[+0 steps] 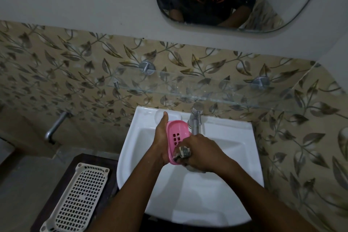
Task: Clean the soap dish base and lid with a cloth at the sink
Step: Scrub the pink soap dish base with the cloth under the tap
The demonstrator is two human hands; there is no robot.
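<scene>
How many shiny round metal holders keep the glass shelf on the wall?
2: one holder near the shelf's left end, another toward its right end, above the tap. More could be hidden.

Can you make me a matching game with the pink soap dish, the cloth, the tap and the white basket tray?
Things:
1. pink soap dish
2. cloth
3. tap
4. white basket tray

Places:
A. on the dark stand left of the sink
B. held in the left hand over the basin
C. fixed at the back edge of the sink
D. bunched in the right hand, pressed into the dish

Pairs: 1-B, 2-D, 3-C, 4-A
</scene>
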